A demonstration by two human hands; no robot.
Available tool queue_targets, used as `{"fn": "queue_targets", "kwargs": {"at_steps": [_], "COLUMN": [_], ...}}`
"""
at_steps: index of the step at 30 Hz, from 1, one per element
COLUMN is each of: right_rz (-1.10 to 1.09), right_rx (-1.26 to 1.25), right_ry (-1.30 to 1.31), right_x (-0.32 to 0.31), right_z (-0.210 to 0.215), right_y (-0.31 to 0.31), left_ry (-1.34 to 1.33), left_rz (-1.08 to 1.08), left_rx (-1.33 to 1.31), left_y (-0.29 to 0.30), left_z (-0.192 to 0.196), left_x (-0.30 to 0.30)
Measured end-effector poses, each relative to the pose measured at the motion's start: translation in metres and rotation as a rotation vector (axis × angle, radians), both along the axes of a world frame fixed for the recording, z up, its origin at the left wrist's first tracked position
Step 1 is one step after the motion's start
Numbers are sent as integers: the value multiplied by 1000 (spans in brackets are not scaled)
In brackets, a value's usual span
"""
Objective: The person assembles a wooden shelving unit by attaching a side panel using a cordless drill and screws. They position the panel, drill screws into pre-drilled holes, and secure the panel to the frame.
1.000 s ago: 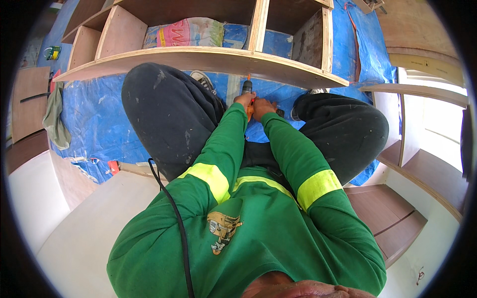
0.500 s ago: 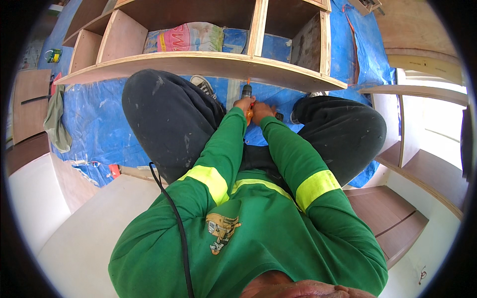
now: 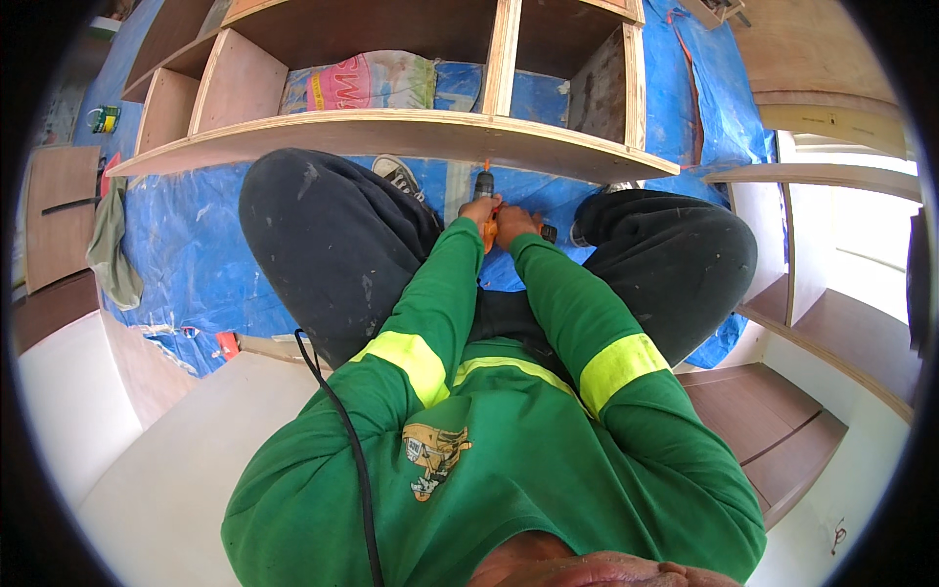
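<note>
My left hand (image 3: 479,209) is closed around the front of a cordless drill (image 3: 485,184), just behind its dark chuck. My right hand (image 3: 515,225) wraps the drill's orange and black body from the right, with a black part showing past the fingers. An orange tip on the drill points away from me and meets or nearly meets the near side panel of a plywood cabinet frame (image 3: 391,132); contact is too small to tell. Both hands sit close together, low between my bent knees.
Blue plastic sheeting (image 3: 196,245) covers the floor. A printed sack (image 3: 372,80) shows through the frame's opening. A green cloth (image 3: 115,245) hangs at left, and another shelf unit (image 3: 812,181) stands at right. A black cord (image 3: 352,440) runs down my left side.
The view has shifted very slightly. Both hands remain on the drill, which points at the same spot on the panel.
</note>
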State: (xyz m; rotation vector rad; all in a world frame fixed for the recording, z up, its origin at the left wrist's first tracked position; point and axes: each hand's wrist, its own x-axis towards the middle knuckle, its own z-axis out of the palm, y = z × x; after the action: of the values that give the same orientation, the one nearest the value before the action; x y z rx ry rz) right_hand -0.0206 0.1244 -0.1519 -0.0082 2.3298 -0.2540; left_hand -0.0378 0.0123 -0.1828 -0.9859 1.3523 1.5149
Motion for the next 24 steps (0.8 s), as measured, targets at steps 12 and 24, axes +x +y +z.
{"fn": "queue_targets", "kwargs": {"at_steps": [12,24], "right_rz": [-44,2], "right_rx": [-27,-7], "right_ry": [0,21], "right_x": [0,1], "right_z": [-9,1], "right_y": [-8,-7], "left_ry": [-24,-72], "left_rz": [-14,-52], "left_rx": [-31,-44], "left_y": [-10,-8], "left_z": [-37,-2], "left_x": [1,-2]}}
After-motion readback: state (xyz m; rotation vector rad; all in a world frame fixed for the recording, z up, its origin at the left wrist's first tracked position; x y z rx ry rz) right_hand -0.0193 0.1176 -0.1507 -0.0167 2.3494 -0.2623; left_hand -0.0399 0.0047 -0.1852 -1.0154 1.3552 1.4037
